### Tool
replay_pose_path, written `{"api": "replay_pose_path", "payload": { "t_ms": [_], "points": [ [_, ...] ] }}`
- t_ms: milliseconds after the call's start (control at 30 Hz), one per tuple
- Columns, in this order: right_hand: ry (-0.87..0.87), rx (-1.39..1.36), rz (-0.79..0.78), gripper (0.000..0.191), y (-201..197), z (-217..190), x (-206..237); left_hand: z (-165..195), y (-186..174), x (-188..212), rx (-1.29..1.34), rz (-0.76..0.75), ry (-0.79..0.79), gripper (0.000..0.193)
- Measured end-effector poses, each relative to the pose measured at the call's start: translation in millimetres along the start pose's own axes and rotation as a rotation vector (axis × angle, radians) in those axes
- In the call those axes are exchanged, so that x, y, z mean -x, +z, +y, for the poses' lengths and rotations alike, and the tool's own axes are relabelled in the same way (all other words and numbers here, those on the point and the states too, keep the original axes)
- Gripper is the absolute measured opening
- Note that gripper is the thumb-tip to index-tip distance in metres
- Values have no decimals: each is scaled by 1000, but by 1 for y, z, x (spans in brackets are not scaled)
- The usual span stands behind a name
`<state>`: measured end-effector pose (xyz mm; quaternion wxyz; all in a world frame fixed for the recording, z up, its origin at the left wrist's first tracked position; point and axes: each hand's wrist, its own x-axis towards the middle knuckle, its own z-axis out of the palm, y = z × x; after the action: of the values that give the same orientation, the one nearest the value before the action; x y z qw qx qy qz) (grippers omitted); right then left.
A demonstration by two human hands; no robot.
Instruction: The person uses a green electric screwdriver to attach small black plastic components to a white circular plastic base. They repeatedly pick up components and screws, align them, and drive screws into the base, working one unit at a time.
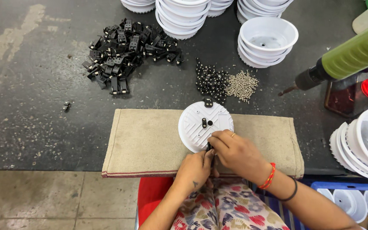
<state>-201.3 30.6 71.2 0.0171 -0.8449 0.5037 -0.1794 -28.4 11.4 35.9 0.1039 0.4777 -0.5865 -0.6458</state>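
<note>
Pinching a small black clip [210, 147] between them, the left hand [196, 169] and right hand [235, 151] meet at the near edge of a round white housing [204, 124], which lies face down on a beige cloth mat [145, 142]. Both hands are closed around the clip, though the fingers cover most of it, so how far it is seated is hard to tell. One matching clip already sits at the housing's far edge, and another small black part shows near its centre. This looks like the fitting of a second edge clip; the next move probably calls for pressing it square into its slot while the housing is kept from sliding. Beyond the mat lie a heap of black clips [122, 49], dark screws [211, 79], silver screws [242, 85], stacked white housings [267, 40] and a hanging green power screwdriver [341, 61].
</note>
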Motion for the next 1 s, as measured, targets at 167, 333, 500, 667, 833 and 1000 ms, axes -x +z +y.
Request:
{"api": "replay_pose_path", "payload": {
  "t_ms": [167, 333, 500, 667, 833, 1000],
  "points": [
    [-59, 35, 47, 44, 1, -2, 17, 0, -1, -2, -8, 6, 27, 46],
    [-19, -35, 33, 43, -3, -1, 14, -1, 3, -9, -51, 2, 82, 45],
    [53, 5, 277, 35, -13, -7, 24, 0, 1, -4, 30, 0, -2, 48],
    [-260, 2, 1498, 71, -20, 7, 50, 3, 3, -6, 76, -12, -36, 47],
    [9, -49, 1757, 40, -51, 40, 58, 2, 1, -7, 50, -3, -10, 48],
    [244, -501, 1651, 12, -76, 77, 20, 0, 6, -4, 66, 9, -12, 45]
  ]
}}
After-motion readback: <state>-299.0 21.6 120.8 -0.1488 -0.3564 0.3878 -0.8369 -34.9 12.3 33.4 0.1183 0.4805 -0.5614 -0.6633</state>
